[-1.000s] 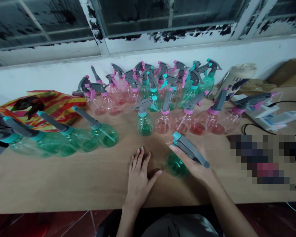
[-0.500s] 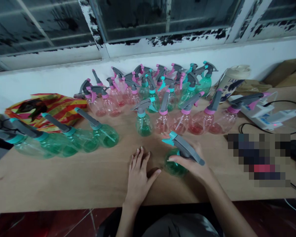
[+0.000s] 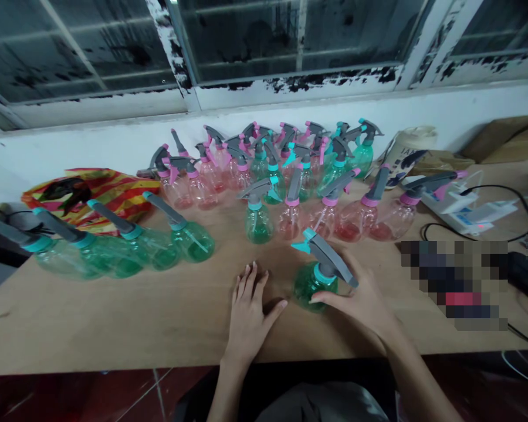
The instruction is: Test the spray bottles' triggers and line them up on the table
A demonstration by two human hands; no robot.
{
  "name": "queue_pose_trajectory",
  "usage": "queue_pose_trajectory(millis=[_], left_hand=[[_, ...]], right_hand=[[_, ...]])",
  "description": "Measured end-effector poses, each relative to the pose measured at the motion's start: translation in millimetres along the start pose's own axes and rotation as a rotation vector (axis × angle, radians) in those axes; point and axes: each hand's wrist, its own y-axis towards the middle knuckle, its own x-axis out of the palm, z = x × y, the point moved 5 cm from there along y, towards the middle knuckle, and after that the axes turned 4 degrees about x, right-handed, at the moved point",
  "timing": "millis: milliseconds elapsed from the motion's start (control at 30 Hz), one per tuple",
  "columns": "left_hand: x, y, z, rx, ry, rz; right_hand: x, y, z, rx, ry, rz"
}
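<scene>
On the brown table, the left hand lay flat and spread out, and the right hand was wrapped around a green spray bottle

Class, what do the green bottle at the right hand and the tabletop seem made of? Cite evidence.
The green bottle is probably tinted plastic, glossy: it is see-through and catches highlights. The tabletop looks like wood or laminate, fairly matte, tan and faintly mottled.
</scene>
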Motion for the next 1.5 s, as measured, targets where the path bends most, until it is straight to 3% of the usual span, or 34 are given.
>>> queue_pose_trajectory(millis=[167, 333, 433, 533, 667, 767, 967, 1133, 1500], left_hand=[[1.0, -3, -1, -0.001, -0.047, 0.012], [-6.5, -11, -4, -0.034, -0.199, 0.016], [-20.0, -22, -13, -0.178, -0.378, 0.09], [-34.4, -36, -29, -0.356, -0.495, 0.246], [-42.1, -46, -48, -0.433, -0.563, 0.347], [-42.5, -47, -56, -0.437, -0.543, 0.328], [-40.6, -45, -51, -0.407, -0.493, 0.3], [-37.1, -43, -44, -0.355, -0.47, 0.292], [-37.1, -43, -48, -0.352, -0.498, 0.287]], right_hand=[[-6, -24, 8, 0.038, -0.077, 0.05], [2, -25, -3, 0.037, -0.171, 0.08], [19, -14, -16, -0.023, -0.208, 0.039], [43, 3, -29, -0.098, -0.262, -0.008], [75, 32, -46, -0.184, -0.326, -0.03], [95, 52, -59, -0.227, -0.37, -0.001], [121, 81, -72, -0.143, -0.473, -0.029], [132, 95, -77, -0.101, -0.521, -0.045], [147, 110, -76, -0.072, -0.495, -0.031]])
